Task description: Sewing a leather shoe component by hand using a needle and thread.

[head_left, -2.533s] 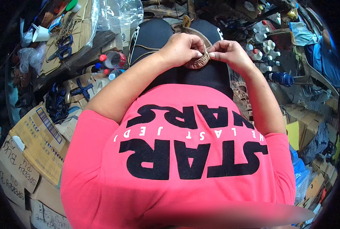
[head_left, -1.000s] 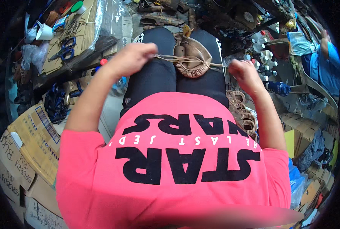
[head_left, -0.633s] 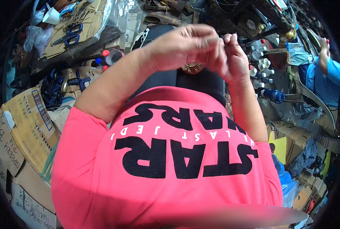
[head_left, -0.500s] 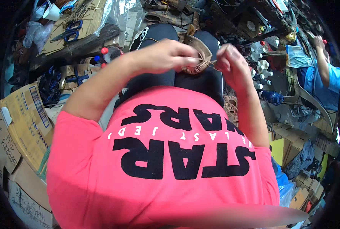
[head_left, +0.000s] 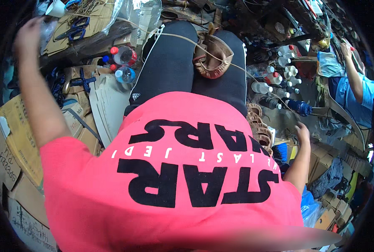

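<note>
A brown leather shoe upper (head_left: 221, 74) with a gathered, stitched rim rests on my thighs, its opening toward me. A long pale cord (head_left: 178, 37) passes across it and stretches out to both sides. At the far left my left hand (head_left: 28, 37), blurred by motion, is closed at one end of the cord. My right hand (head_left: 303, 133) is out to the right, low beside my body, with its fingers drawn together on the other end. Neither hand touches the shoe upper.
Blue-handled scissors (head_left: 78, 30) lie on cardboard at the far left. Plastic bottles (head_left: 262, 87) stand right of my legs, others (head_left: 124, 74) to the left. Several brown shoe uppers (head_left: 260, 126) are stacked by my right hip. Another person's arm (head_left: 355, 73) shows at far right.
My hands were together at the shoe upper's rim; they have spread wide apart, left hand to the far left, right hand to the right and nearer, drawing the cord out long.
</note>
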